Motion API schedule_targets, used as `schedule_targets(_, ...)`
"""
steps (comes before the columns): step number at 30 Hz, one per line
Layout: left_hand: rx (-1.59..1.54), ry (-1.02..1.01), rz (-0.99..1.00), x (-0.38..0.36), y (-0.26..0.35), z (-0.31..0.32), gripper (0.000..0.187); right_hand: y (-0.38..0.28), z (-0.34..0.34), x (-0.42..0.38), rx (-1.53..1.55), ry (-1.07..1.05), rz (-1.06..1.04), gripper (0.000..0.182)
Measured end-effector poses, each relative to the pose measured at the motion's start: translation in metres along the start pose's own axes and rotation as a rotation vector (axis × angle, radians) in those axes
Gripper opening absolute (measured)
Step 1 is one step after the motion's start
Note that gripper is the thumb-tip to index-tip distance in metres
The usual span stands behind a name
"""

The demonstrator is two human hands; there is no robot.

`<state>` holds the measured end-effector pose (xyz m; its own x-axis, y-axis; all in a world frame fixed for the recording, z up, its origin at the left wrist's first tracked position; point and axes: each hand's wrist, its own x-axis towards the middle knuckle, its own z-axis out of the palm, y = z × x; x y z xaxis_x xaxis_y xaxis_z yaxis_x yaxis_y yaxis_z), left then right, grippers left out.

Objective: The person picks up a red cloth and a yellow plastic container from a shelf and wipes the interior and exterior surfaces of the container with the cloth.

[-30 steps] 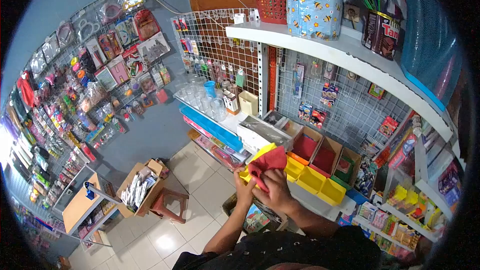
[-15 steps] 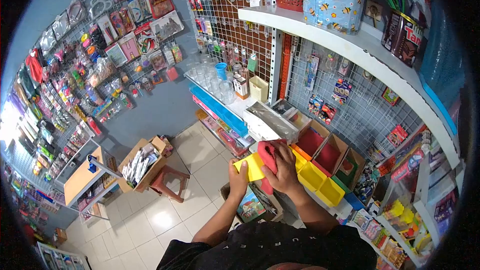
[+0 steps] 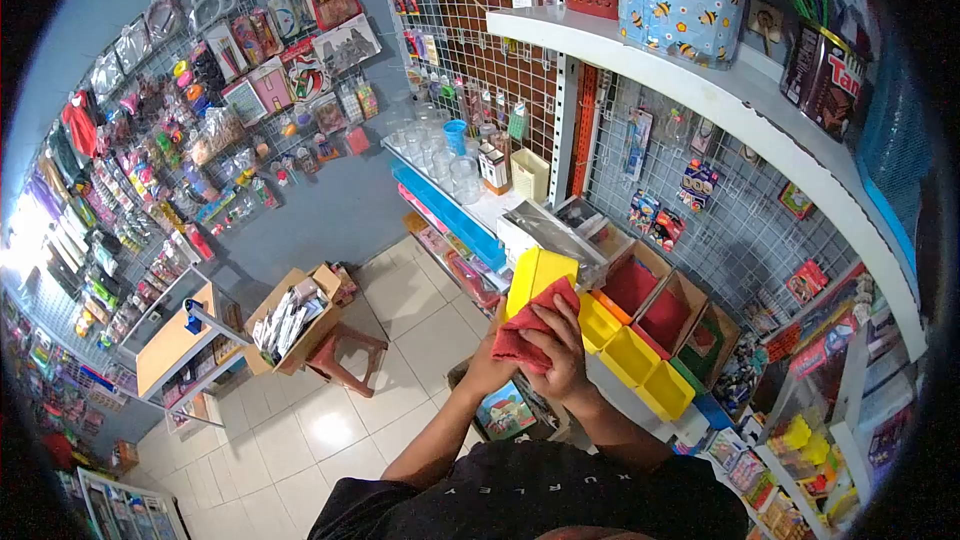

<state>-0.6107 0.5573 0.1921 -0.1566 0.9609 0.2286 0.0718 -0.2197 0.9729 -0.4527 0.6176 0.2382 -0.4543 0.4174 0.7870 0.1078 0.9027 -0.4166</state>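
The right hand (image 3: 560, 360) presses a soft red cloth (image 3: 528, 333) against a yellow bin (image 3: 535, 275) – light, stiff plastic, probably slick – while the left hand (image 3: 487, 372) closes its grip underneath, steadying it above the shelf (image 3: 640, 395).

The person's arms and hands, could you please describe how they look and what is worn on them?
Both forearms are bare, with no sleeves, gloves, watch or rings that can be made out. The left hand and right hand are uncovered. The torso wears a black T-shirt with pale capital lettering across it.
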Motion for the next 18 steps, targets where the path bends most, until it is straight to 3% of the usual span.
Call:
schedule_targets(7, 0.431, -0.004, 0.081, 0.000, 0.007, 0.001, 0.069, 0.001, 0.001, 0.000, 0.070, 0.094, 0.060, 0.036)
schedule_targets(10, 0.613, 0.036, -0.083, -0.002, 0.036, 0.014, 0.060, -0.004, 0.001, 0.002, 0.053, 0.101, 0.134, 0.035)
schedule_targets(12, 0.580, -0.025, -0.138, -0.004, 0.029, 0.015, 0.053, -0.003, 0.004, 0.001, 0.082, 0.078, 0.147, 0.036)
schedule_targets(15, 0.239, -0.147, -0.098, -0.011, -0.009, 0.012, 0.042, -0.005, 0.005, 0.000, 0.142, 0.041, 0.184, 0.038)
schedule_targets(17, -0.035, -0.108, -0.116, -0.012, -0.016, 0.014, 0.037, -0.007, 0.006, -0.003, 0.111, 0.008, 0.167, 0.040)
schedule_targets(18, -0.034, -0.004, 0.043, -0.011, -0.009, 0.021, 0.036, -0.008, 0.007, -0.003, 0.092, 0.005, 0.150, 0.041)
